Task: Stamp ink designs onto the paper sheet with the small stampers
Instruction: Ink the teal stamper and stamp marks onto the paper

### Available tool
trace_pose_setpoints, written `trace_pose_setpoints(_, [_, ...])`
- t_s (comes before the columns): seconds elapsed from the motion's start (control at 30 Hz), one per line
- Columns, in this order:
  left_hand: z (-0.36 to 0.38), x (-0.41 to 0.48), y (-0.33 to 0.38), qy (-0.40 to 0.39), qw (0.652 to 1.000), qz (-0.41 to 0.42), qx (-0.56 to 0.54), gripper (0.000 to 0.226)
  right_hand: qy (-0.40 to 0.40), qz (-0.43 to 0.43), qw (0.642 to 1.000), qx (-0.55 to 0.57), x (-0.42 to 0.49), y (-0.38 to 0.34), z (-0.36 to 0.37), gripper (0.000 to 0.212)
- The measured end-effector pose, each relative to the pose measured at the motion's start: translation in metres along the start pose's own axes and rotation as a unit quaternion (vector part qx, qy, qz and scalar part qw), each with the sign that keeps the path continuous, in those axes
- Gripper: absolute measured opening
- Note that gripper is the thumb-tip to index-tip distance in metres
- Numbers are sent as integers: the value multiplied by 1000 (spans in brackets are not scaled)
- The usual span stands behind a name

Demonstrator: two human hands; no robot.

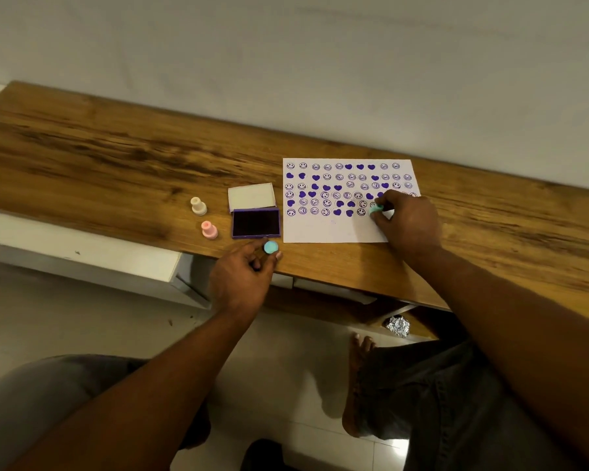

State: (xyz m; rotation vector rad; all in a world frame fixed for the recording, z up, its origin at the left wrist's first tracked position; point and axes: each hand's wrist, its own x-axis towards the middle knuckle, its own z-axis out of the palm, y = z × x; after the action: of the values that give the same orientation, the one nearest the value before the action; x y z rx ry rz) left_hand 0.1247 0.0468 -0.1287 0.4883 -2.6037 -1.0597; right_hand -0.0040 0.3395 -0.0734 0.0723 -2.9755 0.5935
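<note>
Left hand (pixel 244 277) pinches round blue piece (pixel 271 247) over desk edge, just before ink pad (pixel 256 223) | right hand (pixel 407 220) fingertips grip teal stamper (pixel 376 209), down on paper sheet (pixel 337 231) at last stamped row's right end

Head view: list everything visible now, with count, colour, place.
table: 1, brown wood, against wall
paper sheet: 1, white, purple faces and hearts, table right
ink pad: 1, purple, open, left of sheet
lid: 1, white, behind ink pad
cream stamper: 1, left of ink pad
pink stamper: 1, beside cream one
teal stamper: 1, on sheet
round piece: 1, light blue, before ink pad
foil ball: 1, silver, under table
left hand: 1, pinches round piece
right hand: 1, holds teal stamper
</note>
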Motion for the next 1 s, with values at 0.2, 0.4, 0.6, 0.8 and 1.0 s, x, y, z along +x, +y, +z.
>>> trace_pose_setpoints(0.2, [-2, -3, 2, 10, 1000, 1, -24, 46, 30, 105, 984, 138, -5, -5, 1, 37])
trace_pose_setpoints(0.4, [-3, -2, 3, -5, 1000, -4, -29, 45, 87, 266, 880, 384, 7, -7, -14, 42])
trace_pose_setpoints(0.6, [-8, -4, 4, -12, 999, -12, -43, 47, 45, 243, 840, 483, 11, -32, -8, 42])
trace_pose_setpoints(0.8, [-8, -3, 5, -8, 999, -18, -28, 43, -60, 61, 922, 377, -2, -77, 14, 39])
trace_pose_setpoints(1.0, [-7, -2, 3, -16, 999, -14, -25, 37, -151, -109, 943, 277, -27, -110, 37, 26])
